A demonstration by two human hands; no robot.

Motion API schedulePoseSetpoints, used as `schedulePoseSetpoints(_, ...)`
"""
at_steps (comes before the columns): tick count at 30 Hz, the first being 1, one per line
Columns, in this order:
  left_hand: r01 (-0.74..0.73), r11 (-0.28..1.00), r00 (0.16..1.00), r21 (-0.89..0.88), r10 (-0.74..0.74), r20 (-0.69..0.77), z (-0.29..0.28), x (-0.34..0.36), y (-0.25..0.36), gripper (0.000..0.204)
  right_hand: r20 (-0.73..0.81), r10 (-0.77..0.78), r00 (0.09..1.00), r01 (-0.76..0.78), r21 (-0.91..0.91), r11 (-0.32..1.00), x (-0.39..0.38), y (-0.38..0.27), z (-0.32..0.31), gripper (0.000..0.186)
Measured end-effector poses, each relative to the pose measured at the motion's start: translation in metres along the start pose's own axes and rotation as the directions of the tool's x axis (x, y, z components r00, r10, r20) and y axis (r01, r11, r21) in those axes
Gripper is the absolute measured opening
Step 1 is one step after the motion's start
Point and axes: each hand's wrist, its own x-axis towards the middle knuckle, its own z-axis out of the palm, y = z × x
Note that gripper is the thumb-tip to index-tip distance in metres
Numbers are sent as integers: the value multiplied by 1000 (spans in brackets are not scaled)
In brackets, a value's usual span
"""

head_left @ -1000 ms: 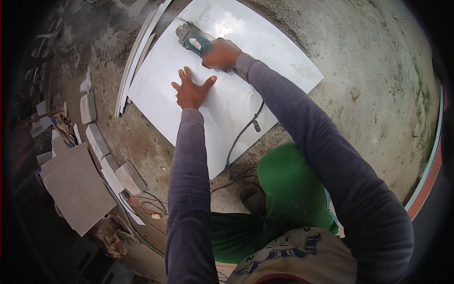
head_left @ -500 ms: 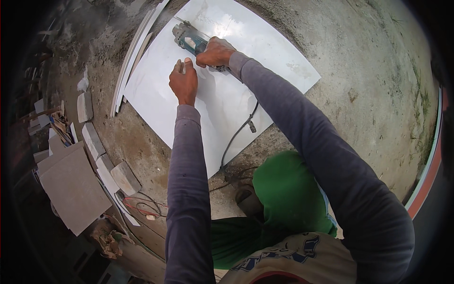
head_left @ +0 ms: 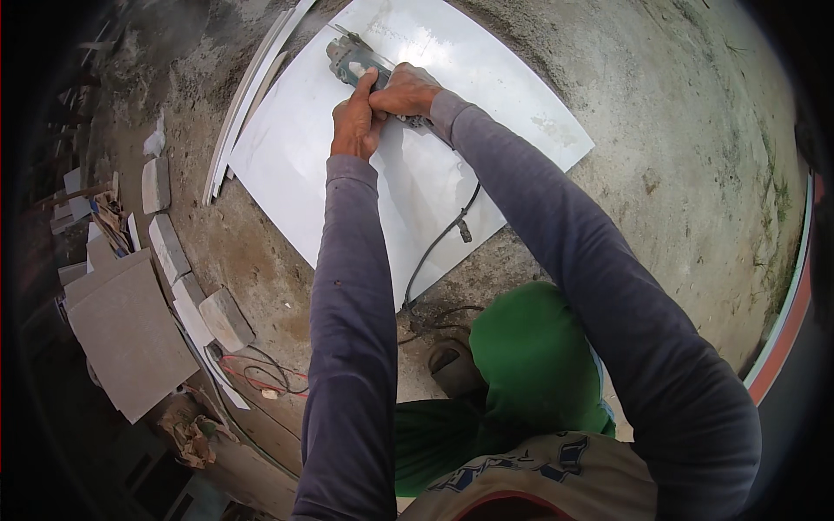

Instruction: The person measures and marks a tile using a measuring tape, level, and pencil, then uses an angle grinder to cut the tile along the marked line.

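A large glossy white tile (head_left: 443,191) lies on the rough concrete ground. Over its far part, a teal corded power cutter (head_left: 347,62) with a grey metal head points to the far left. My right hand (head_left: 407,89) is wrapped round the rear of its body. Close against it on the left, my left hand (head_left: 356,122) grips the cutter's side, thumb stretched along the body. The black power cord (head_left: 427,256) runs back over the tile toward my foot. My hands hide much of the tool's body, and I cannot make out the blade clearly.
Long white strips (head_left: 252,95) lie along the tile's left edge. Farther left are several pale blocks (head_left: 156,185), a beige board (head_left: 130,334) and a tangle of cables (head_left: 265,373). My green-clad knee (head_left: 526,347) and shod foot (head_left: 455,366) are near the tile's close corner.
My left hand has moved right and forward from beside the power cutter onto it, and its fingers have closed. The cutter and my right hand have shifted slightly right.
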Motion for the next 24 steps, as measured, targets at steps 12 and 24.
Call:
schedulePoseSetpoints(12, -55, 998, 998, 2, 55, -27, 2, -4, -11, 42, -20, 2, 1000, -3, -36, 999, -4, 5, 1, 52)
schedulePoseSetpoints(24, -60, 998, 997, 8, 61, -57, 3, -12, -15, 44, -23, -10, 1000, 9, -80, 997, -12, 7, 2, 59)
